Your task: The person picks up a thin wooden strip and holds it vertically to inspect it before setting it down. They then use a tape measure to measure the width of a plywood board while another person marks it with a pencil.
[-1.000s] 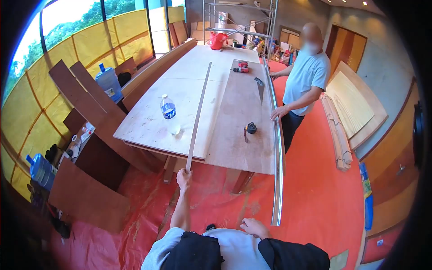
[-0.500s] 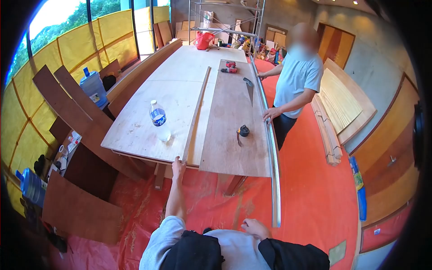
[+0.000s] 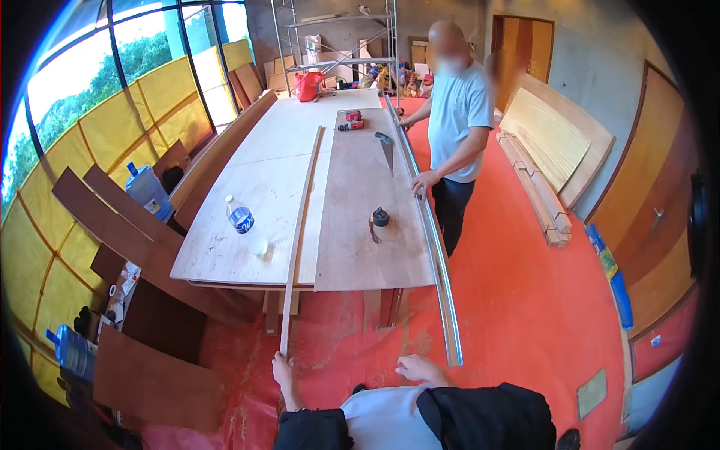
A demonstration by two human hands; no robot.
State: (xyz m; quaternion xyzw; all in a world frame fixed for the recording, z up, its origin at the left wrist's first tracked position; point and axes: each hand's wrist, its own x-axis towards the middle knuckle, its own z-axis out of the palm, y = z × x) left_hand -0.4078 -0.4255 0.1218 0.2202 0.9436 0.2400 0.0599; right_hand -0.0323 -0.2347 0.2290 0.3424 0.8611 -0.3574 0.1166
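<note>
Gripping the long strip (image 3: 300, 225) by its near end, beyond the table (image 3: 255, 176) it reaches over, the left hand (image 3: 283, 370) should steer clear of the bottle (image 3: 240, 216); the right hand (image 3: 420, 369) (fingers curled) holds nothing I can make out.

Past the left edge of the wooden table (image 3: 255, 180), daylight enters through tall windows (image 3: 146, 36) above yellow sheeting (image 3: 97, 127). A red floor (image 3: 517, 300) (wrinkled near the table's front-left corner) runs toward a grey wall (image 3: 600, 64) with a striped wooden door (image 3: 652, 199); metal scaffolding (image 3: 341, 62) stands beyond the far edge.
</note>
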